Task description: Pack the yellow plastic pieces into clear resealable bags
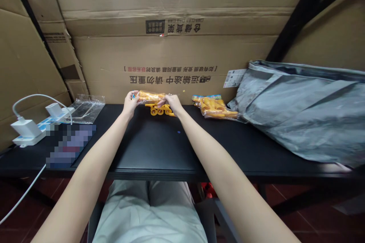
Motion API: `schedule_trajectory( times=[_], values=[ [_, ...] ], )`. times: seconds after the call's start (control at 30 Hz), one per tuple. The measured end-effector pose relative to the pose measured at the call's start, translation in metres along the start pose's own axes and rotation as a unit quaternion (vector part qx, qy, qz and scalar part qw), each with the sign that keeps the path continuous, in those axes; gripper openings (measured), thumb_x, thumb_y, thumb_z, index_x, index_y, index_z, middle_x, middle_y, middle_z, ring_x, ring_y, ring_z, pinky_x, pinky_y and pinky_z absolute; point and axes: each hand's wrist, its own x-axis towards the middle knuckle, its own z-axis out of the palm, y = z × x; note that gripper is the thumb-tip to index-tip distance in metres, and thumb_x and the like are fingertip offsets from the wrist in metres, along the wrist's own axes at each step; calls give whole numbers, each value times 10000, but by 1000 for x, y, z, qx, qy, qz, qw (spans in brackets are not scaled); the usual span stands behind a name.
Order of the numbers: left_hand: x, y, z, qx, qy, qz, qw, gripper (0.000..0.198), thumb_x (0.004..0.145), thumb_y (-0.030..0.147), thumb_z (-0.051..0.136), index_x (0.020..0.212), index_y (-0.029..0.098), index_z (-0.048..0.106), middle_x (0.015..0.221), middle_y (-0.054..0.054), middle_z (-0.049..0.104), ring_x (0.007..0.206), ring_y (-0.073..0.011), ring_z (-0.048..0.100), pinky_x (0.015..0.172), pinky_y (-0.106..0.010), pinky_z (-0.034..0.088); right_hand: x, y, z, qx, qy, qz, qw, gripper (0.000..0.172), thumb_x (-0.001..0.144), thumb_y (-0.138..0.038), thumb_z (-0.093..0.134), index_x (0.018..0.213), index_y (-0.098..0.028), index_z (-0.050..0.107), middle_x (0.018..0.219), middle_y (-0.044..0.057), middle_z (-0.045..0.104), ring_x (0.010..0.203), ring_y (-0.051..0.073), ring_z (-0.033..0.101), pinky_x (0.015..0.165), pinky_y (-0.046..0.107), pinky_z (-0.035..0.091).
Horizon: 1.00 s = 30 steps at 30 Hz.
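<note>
Both my hands hold a clear plastic bag of yellow-orange plastic pieces point(151, 96) above the far part of the black table. My left hand point(131, 102) grips the bag's left end, fingers closed round it. At the other end, my right hand point(171, 103) has its fingers closed on the plastic. Just below the bag, several loose yellow pipe-shaped pieces with round cup ends point(160, 111) lie on the table. To the right of my right hand rests another clear bag of like pieces point(212, 107), with a blue-green label along its top.
A grey fabric bag point(296, 110) fills the table's right side. On the left are a power strip point(31, 138) with white chargers and a cable, a blurred-out flat object point(71, 146), and clear plastic packaging point(85, 108). Cardboard point(171, 53) stands behind the table point(154, 152).
</note>
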Motion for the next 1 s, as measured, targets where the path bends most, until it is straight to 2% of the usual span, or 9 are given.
schedule_trajectory(
  times=[0.07, 0.13, 0.27, 0.37, 0.5, 0.6, 0.7, 0.87, 1.0],
  values=[
    [0, 0, -4, 71, 10, 17, 997, 289, 732, 135, 528, 1016, 177, 557, 1005, -46, 629, 892, -153, 630, 792, -288, 527, 2, 12, 0, -22, 50, 26, 998, 295, 699, -198, 439, 445, -166, 585, 592, 63, 695, 699, 152, 677, 765, 248, 509],
    [-2, -2, -8, 123, -11, 7, 992, 290, 736, 181, 575, 1025, 163, 561, 1034, -68, 629, 932, -171, 624, 805, -294, 519, 4, 23, 0, -40, 95, 72, 992, 288, 725, -186, 433, 503, -160, 615, 694, 67, 722, 795, 159, 685, 815, 263, 496],
    [-10, -8, -14, 149, -146, 31, 977, 458, 669, 216, 696, 1096, 151, 545, 1152, -113, 622, 1029, -193, 607, 913, -338, 472, 9, 33, 1, -124, 127, 108, 978, 233, 760, -165, 453, 787, -122, 680, 957, 117, 716, 917, 189, 671, 831, 297, 496],
    [-13, -9, -16, 193, -195, 85, 958, 436, 660, 144, 681, 1081, 160, 569, 1169, -114, 632, 1055, -203, 606, 963, -359, 437, 7, 32, 1, -250, 102, 26, 962, 374, 722, -121, 518, 1080, -110, 629, 1173, 150, 634, 1076, 215, 606, 921, 334, 463],
    [-15, -1, -13, 301, -184, 135, 926, 235, 705, 147, 644, 939, 174, 635, 983, -82, 701, 952, -225, 644, 922, -376, 459, -5, 24, 4, -404, 12, -121, 907, 603, 691, -121, 583, 1280, -234, 523, 1428, 87, 433, 1326, 269, 363, 1065, 507, 291],
    [-18, 5, -9, 302, -202, 123, 924, 196, 696, 208, 685, 883, 177, 634, 853, -56, 699, 732, -189, 661, 775, -344, 513, -15, 15, 7, -474, -62, -159, 864, 440, 751, -238, 617, 1186, -301, 602, 1407, 35, 469, 1318, 312, 340, 1029, 590, 232],
    [-19, 8, -6, 280, -242, 94, 924, 213, 676, 265, 721, 839, 173, 618, 740, -17, 657, 533, -124, 592, 619, -286, 504, -21, 6, 8, -512, -68, -181, 837, 221, 856, -324, 544, 999, -260, 699, 1240, 61, 613, 1196, 300, 445, 955, 532, 280],
    [-14, 7, -3, 419, -214, 210, 857, 111, 674, 236, 703, 697, 172, 616, 690, -4, 592, 673, -145, 570, 695, -256, 466, -22, 1, 4, -557, -61, -157, 813, 273, 913, -260, 458, 850, -193, 715, 987, 100, 701, 1035, 270, 530, 868, 446, 314],
    [-16, 4, 5, 444, -202, 289, 824, 58, 770, 160, 594, 764, 158, 651, 778, -34, 588, 772, -154, 571, 738, -246, 441, -18, 3, 3, -511, -79, -177, 837, 226, 868, -253, 545, 1052, -196, 663, 1098, 88, 670, 1012, 227, 566, 840, 367, 373]
  ],
)
